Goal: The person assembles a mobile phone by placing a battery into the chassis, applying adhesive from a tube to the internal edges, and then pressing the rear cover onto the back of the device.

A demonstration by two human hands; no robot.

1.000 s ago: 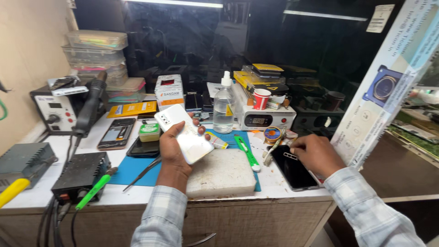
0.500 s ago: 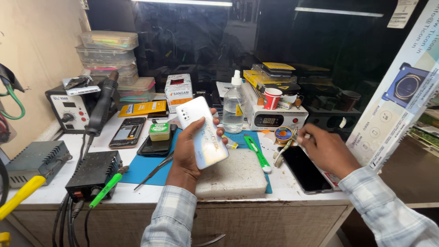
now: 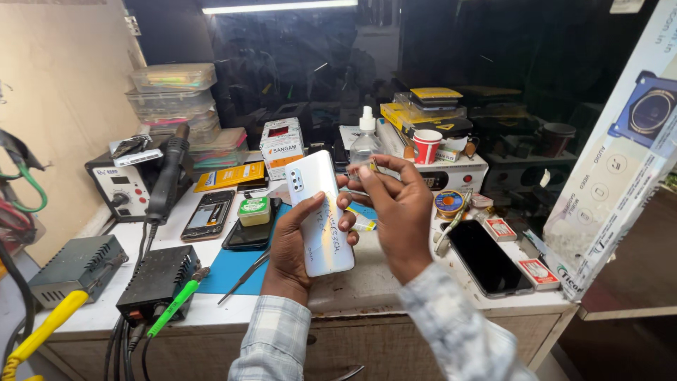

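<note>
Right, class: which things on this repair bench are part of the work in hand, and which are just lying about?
In hand:
left hand holding the white phone, back facing up
right hand at the phone's edge, pinching a small item too small to identify

Lying about:
black phone
tweezers
green-handled soldering iron
clear dropper bottle
red cup

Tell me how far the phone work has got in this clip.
Done: the white phone is off the bench, back cover on and facing up, gripped in the left hand. In hand: the right hand pinches a small clear piece beside its top edge. Left: nothing opened yet; the tweezers lie untouched on the blue mat.
</note>
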